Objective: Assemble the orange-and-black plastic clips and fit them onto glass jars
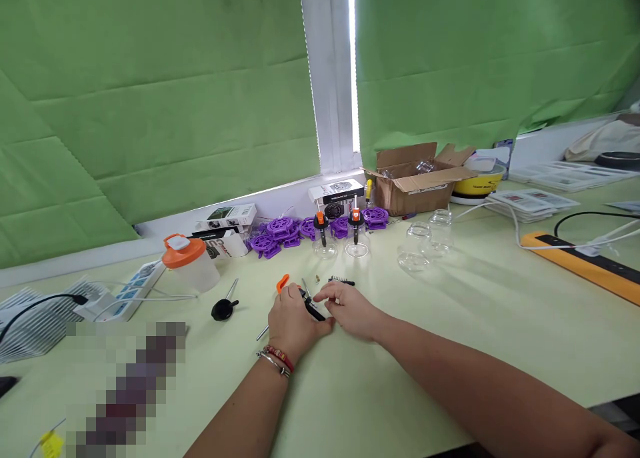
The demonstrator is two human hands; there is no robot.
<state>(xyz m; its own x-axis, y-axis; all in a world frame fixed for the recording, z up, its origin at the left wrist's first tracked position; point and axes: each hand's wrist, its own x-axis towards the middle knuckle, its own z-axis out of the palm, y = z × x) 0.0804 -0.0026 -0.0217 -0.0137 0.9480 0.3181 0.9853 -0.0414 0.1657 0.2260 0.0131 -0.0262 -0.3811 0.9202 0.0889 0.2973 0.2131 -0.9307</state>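
- Cap (221, 310): one, black, with a metal stem, left of the grip.
- Rod (262, 333): one, metal, just left of the left hand (291, 319), running toward it.
- Left hand: closed around one black part (313, 310), which lies between the two hands, partly covered by them. One orange loop (283, 283) shows just beyond the knuckles; whether it joins the part cannot be told.
- Right hand (353, 311): fingertips drawn near each other beside the part; whether they pinch it cannot be told.
- Spring (341, 280): one, just beyond the right hand.
- Capped jars (355, 228): two, orange-topped, beyond the grip.
- Bare jars (414, 251): two, beyond and right of the grip.
- Surroundings: one white strip (137, 290) and one shaker (193, 266), left of the grip; purple wheels (281, 227), overlapping, not countable exactly, beyond it; one open carton (420, 193), one yellow bowl (481, 181) and one orange strip (583, 261), right of it.
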